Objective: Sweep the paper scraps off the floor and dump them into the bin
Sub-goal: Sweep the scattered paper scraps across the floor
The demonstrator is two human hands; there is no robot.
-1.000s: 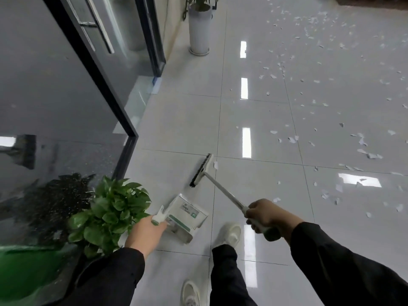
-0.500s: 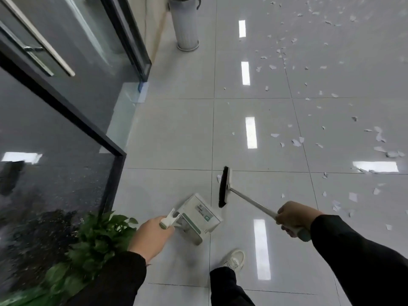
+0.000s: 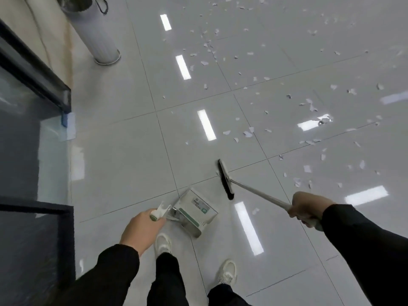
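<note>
Paper scraps point(image 3: 247, 134) lie scattered over the glossy grey tiled floor point(image 3: 123, 155), thickest toward the upper right and thinning to a few stray bits near the broom. One small scrap point(image 3: 255, 210) sits on the tile between the dustpan and the right hand. No bin shows anywhere in view.

A person stands on the tiles in dark trousers and white shoes point(image 3: 227, 271), both arms in black sleeves. The right hand point(image 3: 305, 207) has its fingers curled around the pale handle of a broom point(image 3: 225, 180); its grip is closed tight on the shaft near the upper end. The handle slants down and to the left to the broom head, whose dark bristles rest at floor level just right of the dustpan, close to a tile seam.

The left hand point(image 3: 141, 230) grips the white and green handle of a dustpan point(image 3: 194, 209), fingers wrapped around it. The pan is pale with a green stripe and a printed label, and sits low over the floor in front of the left shoe, its mouth turned toward the broom head but apart from it.

At the upper left a tall white ribbed planter point(image 3: 99, 40) stands against the wall, and a dark-framed glass partition point(image 3: 33, 80) runs along the left edge.
</note>
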